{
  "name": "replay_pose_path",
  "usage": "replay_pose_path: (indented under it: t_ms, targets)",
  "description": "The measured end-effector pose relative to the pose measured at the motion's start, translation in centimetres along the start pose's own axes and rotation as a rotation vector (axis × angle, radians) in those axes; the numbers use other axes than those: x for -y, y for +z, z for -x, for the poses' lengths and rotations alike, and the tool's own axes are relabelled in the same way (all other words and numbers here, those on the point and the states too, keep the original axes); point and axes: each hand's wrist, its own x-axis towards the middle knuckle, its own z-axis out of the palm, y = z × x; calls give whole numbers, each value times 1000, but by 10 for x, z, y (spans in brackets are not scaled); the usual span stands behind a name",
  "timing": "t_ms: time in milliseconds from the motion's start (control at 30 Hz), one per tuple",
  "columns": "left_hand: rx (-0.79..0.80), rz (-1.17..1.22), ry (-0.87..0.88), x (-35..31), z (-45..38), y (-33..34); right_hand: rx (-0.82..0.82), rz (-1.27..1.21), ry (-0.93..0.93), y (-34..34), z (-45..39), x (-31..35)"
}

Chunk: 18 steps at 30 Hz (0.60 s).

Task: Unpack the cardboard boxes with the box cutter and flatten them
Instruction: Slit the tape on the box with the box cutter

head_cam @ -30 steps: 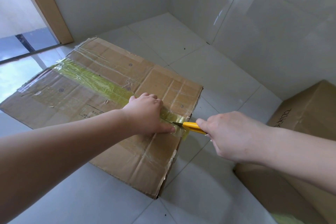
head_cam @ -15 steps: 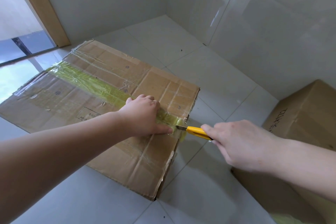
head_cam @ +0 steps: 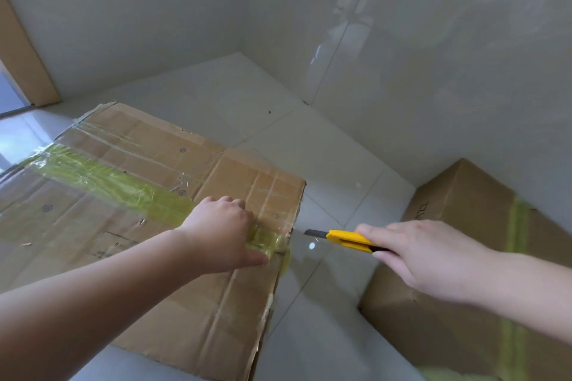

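A person's left hand (head_cam: 221, 233) presses, knuckles bent, on the yellow-green tape strip (head_cam: 123, 185) of a large brown cardboard box (head_cam: 185, 312) on the pale tiled floor (head_cam: 325, 145), while the right hand (head_cam: 433, 260) grips a yellow box cutter (head_cam: 346, 239), blade out, just off the box's edge. A second taped cardboard box (head_cam: 464, 210) stands beside it.

You are working in a bare interior corner, apparently an unfurnished room of a home or storeroom; which one cannot be determined. You are standing over a glossy, pale tiled floor (head_cam: 309, 139) that is meeting glossy tiled walls (head_cam: 433, 56). A wooden door frame (head_cam: 21, 59) is showing at far left. Taped cardboard boxes (head_cam: 464, 210) are sitting directly on the floor.
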Motion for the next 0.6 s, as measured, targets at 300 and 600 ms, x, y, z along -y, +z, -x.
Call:
replay_pose_path:
  t_ms: [300, 600]
  targets:
    - [-66, 445, 123, 10, -13, -51, -63, 36, 182, -64, -5, 18]
    - [147, 593, 433, -22, -42, -92, -14, -43, -33, -49, -46, 0]
